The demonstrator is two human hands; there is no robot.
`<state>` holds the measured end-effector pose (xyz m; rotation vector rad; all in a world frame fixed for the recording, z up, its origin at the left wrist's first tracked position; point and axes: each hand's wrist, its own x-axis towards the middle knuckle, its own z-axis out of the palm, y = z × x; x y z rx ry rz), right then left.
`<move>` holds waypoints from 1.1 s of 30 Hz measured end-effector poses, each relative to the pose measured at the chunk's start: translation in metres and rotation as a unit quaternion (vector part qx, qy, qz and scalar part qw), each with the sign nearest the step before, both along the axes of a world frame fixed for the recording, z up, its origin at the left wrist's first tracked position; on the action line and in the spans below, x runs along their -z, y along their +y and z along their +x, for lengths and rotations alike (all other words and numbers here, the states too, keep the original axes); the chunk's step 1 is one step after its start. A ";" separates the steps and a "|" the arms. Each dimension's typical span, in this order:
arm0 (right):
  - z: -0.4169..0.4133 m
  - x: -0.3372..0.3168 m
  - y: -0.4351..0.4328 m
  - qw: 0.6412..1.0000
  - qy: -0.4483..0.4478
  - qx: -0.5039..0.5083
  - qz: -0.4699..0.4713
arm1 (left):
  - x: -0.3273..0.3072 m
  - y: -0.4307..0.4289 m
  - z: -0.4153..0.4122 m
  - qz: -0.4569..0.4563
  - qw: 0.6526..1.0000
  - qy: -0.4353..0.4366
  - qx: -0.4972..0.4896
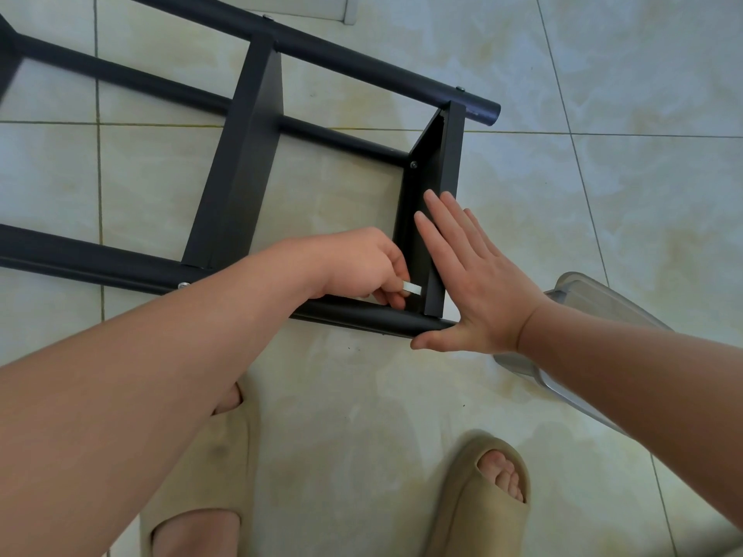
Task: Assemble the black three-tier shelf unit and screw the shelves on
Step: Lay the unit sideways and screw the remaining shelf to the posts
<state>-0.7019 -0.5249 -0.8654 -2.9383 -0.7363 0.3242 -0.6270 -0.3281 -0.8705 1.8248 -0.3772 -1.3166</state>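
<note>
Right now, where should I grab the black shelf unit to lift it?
Probably the far pole, from above, between the middle shelf and end shelf: it's a bare round tube fingers can wrap. The left hand, pinching a silver tool, and right hand crowd the near pole.

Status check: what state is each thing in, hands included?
Shelf unit: lying on its side on the floor.
End shelf: standing on edge, far screw in.
Left hand: grips a small silvery tool at the shelf's near corner.
Right hand: fingers straight, pressing the end shelf.
Clear container: on the floor, partly hidden.
</note>
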 end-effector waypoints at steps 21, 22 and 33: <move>0.003 -0.022 0.005 0.992 0.111 0.043 -0.032 | -0.010 0.023 -0.001 0.164 0.975 -0.147 0.036; 0.005 -0.030 0.007 0.986 0.148 0.075 -0.003 | -0.013 0.028 -0.001 0.159 0.976 -0.149 -0.003; 0.109 -0.096 -0.013 0.952 0.115 0.271 0.087 | -0.082 0.012 0.092 0.165 0.877 -0.439 -0.106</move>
